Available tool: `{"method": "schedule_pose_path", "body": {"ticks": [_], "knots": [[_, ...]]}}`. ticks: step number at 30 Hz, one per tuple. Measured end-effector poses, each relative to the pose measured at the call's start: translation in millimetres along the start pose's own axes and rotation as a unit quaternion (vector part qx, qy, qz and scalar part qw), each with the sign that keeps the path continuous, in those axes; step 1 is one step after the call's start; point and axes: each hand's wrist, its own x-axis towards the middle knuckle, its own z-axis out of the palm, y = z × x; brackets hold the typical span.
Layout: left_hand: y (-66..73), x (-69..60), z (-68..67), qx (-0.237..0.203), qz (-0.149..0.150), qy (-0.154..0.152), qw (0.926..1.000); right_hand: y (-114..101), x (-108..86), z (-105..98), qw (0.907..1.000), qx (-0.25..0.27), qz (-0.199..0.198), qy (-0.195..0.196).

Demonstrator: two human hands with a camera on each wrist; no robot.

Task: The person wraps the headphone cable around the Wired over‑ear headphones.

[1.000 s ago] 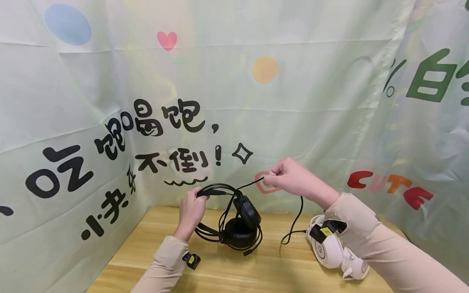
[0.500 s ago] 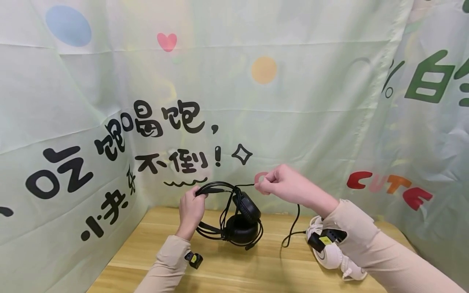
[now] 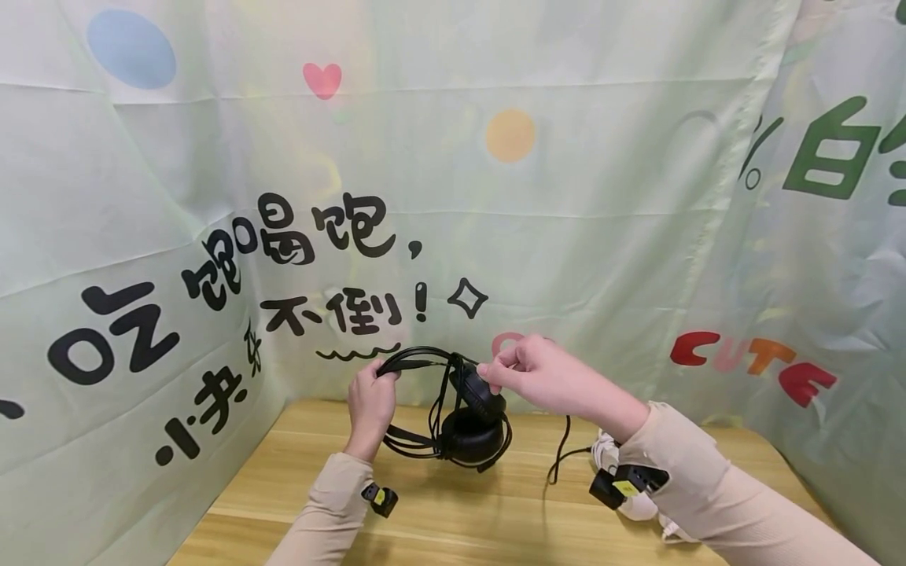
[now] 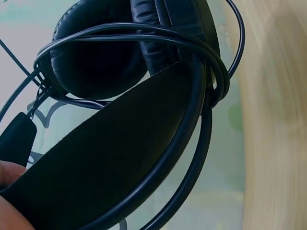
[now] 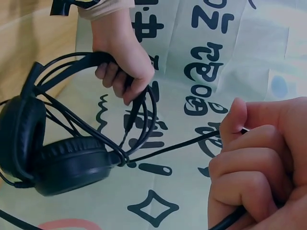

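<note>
My left hand (image 3: 371, 409) grips the headband of a black headset (image 3: 473, 436), holding it up over the wooden table. Black cable loops are wrapped around the band and ear cups, as the left wrist view shows up close around the padded ear cup (image 4: 96, 62). Close to the upper ear cup in the head view, my right hand (image 3: 541, 377) pinches the headset's cable (image 5: 177, 146). In the right wrist view that cable runs taut from the headband joint into the curled fingers (image 5: 249, 163) and comes out below them. The microphone tip is barely visible under the lower cup.
White headphones (image 3: 640, 507) lie on the wooden table (image 3: 425, 527) at the right, partly hidden by my right wrist. A loose stretch of black cable (image 3: 559, 456) hangs down to the table beside them. A printed cloth (image 3: 609, 259) stands behind and at both sides.
My right hand has moved left and down toward the headset, and the stretch of cable between them has shortened. The headset has turned slightly in my left hand, which stays nearly in place.
</note>
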Motion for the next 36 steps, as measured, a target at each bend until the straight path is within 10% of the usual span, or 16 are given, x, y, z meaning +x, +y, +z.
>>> {"method": "schedule_pose_path", "body": {"ticks": [20,36], "knots": [[-6.5,9.6,-5.8,-0.087,-0.066,0.045,0.9930,-5.1,-6.3,28.8,0.9994,0.020,-0.023,-0.016],[-8.9,6.4,-1.2,-0.307,-0.115,0.025,0.9445,-0.8,-25.9,63.4,0.9989,0.031,-0.035,-0.007]]}}
